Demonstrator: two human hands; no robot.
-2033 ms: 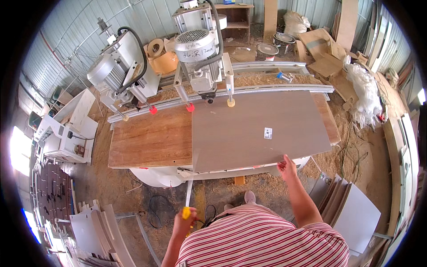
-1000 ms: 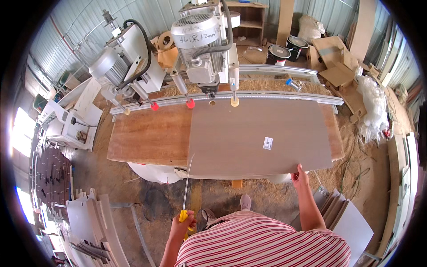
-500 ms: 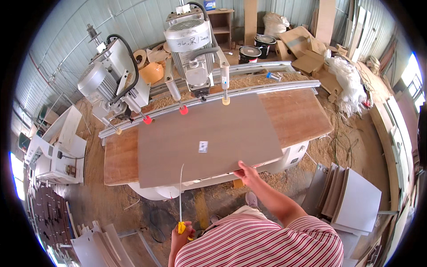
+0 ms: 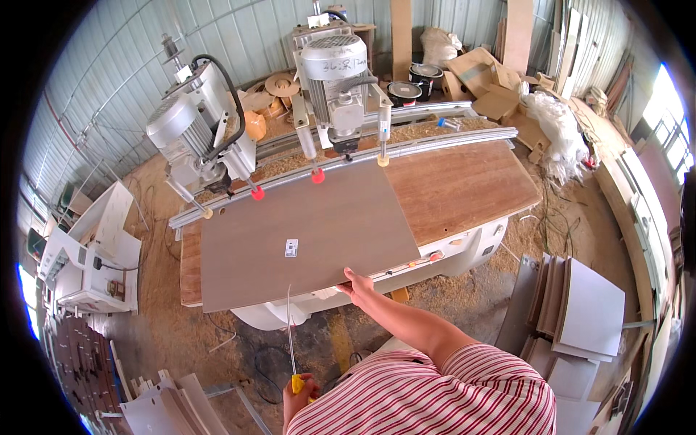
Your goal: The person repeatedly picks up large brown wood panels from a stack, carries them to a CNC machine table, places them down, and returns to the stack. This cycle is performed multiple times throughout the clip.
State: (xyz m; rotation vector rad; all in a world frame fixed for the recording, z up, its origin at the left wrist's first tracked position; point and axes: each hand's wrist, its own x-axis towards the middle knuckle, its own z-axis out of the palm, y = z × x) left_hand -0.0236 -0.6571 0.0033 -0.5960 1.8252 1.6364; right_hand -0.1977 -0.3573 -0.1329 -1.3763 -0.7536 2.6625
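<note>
A flat grey-brown panel (image 4: pixel 341 217) with a small white label (image 4: pixel 291 248) lies on the wooden machine table (image 4: pixel 464 185). A dark round hole shows near its far left corner. My right hand (image 4: pixel 357 286) grips the panel's near edge, thumb on top and fingers underneath, partly hidden. Low in front of the table, my left hand (image 4: pixel 299 397) is closed around the yellow handle of an air blow gun (image 4: pixel 292 344). Its long thin metal nozzle points away from me, with the curved tip over the panel's near edge.
Two drilling heads with grey motors (image 4: pixel 333 61) stand over the table's far side, their red and yellow-tipped rods above a metal fence rail (image 4: pixel 449 141). Stacked panels (image 4: pixel 587 312) lean at the right, more boards (image 4: pixel 167 406) at lower left. Sawdust and cables cover the floor.
The panel has slid left along the table, uncovering more wood at the right. My right hand has moved left with it. My left hand keeps the blow gun, now slightly lower.
</note>
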